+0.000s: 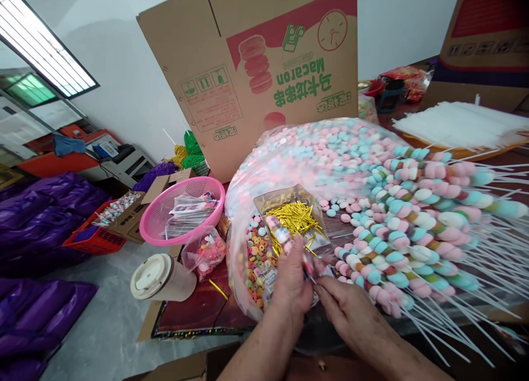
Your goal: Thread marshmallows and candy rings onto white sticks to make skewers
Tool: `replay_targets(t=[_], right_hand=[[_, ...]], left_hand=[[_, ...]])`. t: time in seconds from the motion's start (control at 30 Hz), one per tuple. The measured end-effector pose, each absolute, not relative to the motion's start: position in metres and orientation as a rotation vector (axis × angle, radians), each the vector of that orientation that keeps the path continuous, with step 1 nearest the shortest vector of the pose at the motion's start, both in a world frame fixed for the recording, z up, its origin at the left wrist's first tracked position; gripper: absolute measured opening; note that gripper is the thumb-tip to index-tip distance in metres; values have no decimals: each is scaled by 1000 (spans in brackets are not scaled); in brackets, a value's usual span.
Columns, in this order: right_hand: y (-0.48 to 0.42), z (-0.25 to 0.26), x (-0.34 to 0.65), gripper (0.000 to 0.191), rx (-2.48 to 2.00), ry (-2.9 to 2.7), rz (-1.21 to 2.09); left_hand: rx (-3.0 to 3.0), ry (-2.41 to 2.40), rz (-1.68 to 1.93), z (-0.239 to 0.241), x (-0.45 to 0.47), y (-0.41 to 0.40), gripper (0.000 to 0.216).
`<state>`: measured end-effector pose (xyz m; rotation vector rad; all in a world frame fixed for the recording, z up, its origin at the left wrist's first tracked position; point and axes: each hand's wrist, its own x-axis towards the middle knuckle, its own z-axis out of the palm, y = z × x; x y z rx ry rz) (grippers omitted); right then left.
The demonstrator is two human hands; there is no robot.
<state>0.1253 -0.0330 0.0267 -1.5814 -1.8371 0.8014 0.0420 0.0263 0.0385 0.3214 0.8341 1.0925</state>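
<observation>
My left hand (291, 279) is closed around a candy skewer (279, 230) in a clear printed wrapper, its pink and white candies showing above the fingers. Close beside it, my right hand (347, 306) pinches the lower end of the wrapped skewer; what exactly lies between its fingertips is partly hidden. Just beyond both hands lies a pouch of gold twist ties (295, 218). Ring-shaped candies (258, 254) in several colours are left of my left hand. To the right, many skewers of pink, blue and white candies (413, 227) are piled, white sticks pointing right.
A large clear bag of pastel candies (314, 150) spreads behind, before a tall cardboard box (256, 56). Leftward stand a pink basket (146, 218) of wrappers, a small bag of pink candies (209, 254) and a lidded cup (177, 279). White sticks (463, 125) fill a tray at right.
</observation>
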Motion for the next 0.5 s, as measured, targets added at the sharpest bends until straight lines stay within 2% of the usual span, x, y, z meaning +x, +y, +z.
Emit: replay_targets(t=[0.13,0.23,0.3,0.37,0.43,0.5], right_hand=[[-24,35,135,33,-1557,-1781,795],[-26,49,153,34,-1522,-1821,854],[-29,60,162,34,-1493,-1913,855],[-30,69,165,34,-1465,-2033,842],[-27,77,165,33,-1434,-2138,830],[-22,83,162,33,-1446,-2197,789]], left_hand=[[639,951,978,51,25,8,30],[1359,1153,651,79,-25,4,24],[1741,1467,764,98,-52,7,20],[1995,1571,856,108,-65,11,35],[2074,1405,784,104,-64,15,39],[1920,1190,687,89,-56,13,25]])
